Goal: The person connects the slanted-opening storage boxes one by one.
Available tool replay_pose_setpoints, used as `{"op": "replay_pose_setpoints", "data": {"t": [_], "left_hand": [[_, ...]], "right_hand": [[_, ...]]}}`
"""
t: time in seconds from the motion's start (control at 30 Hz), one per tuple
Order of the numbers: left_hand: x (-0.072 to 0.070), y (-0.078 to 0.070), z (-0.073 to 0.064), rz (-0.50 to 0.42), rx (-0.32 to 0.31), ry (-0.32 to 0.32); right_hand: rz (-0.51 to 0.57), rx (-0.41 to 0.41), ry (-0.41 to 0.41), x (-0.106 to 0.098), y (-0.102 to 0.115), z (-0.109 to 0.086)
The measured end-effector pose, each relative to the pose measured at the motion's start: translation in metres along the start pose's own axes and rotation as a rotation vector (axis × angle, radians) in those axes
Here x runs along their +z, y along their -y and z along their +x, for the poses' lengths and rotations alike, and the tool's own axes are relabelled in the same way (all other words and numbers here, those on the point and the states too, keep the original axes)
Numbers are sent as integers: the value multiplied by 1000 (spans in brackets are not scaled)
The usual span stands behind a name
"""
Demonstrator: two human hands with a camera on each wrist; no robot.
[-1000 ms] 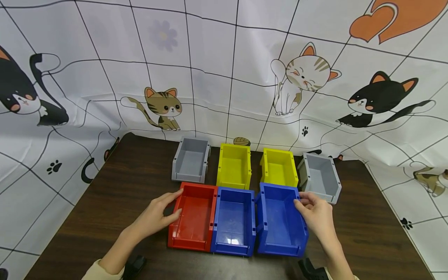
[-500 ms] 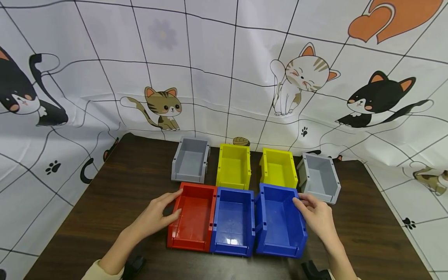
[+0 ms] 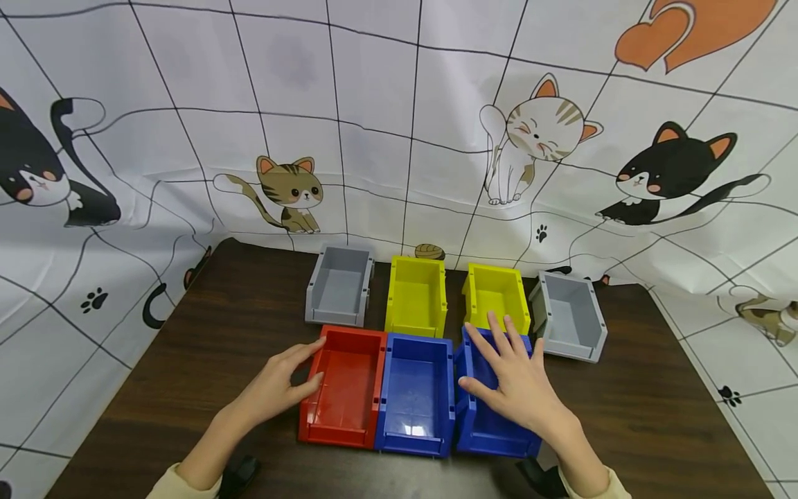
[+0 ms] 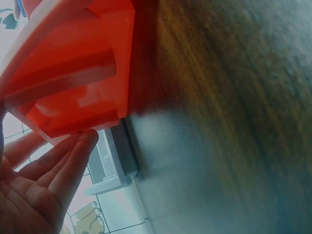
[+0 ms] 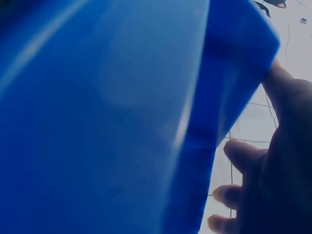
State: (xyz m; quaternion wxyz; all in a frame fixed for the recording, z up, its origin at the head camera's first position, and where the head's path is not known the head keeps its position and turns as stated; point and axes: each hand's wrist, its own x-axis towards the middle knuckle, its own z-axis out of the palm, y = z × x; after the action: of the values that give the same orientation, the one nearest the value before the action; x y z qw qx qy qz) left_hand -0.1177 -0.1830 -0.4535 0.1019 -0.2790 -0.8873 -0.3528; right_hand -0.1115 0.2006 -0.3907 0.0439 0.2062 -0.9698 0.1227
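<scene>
My left hand (image 3: 277, 381) rests against the left side of a red storage bin (image 3: 346, 398), its index fingertip at the rear corner and the thumb over the rim. In the left wrist view its extended fingers (image 4: 73, 168) touch the outside of the red bin (image 4: 73, 73). My right hand (image 3: 520, 381) is spread over the right-hand blue bin (image 3: 499, 443) and hides much of its inside. The head view does not show clearly whether it touches the bin. Between these two stands another blue bin (image 3: 416, 388), side by side with the red one.
Behind the front row stand a grey bin (image 3: 343, 281), a yellow bin (image 3: 418, 294), a second yellow bin (image 3: 495, 287) and another grey bin (image 3: 570, 315). They are on a dark wooden table (image 3: 206, 333). A cat-printed curtain (image 3: 374, 138) hangs behind.
My right hand has let go of the right blue bin's right rim and moved left over it, fingers now spread. The left hand and the bins look almost unmoved.
</scene>
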Motion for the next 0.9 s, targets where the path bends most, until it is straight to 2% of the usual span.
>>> {"op": "replay_pose_setpoints", "data": {"t": [0.17, 0.67, 0.9], "left_hand": [[0, 0, 0, -1, 9, -4], [-1, 1, -1, 1, 11, -15], [0, 1, -1, -9, 12, -19]], "right_hand": [[24, -1, 50, 1, 2, 3], [-7, 16, 99, 6, 5, 8], [-39, 16, 92, 12, 6, 8]]}}
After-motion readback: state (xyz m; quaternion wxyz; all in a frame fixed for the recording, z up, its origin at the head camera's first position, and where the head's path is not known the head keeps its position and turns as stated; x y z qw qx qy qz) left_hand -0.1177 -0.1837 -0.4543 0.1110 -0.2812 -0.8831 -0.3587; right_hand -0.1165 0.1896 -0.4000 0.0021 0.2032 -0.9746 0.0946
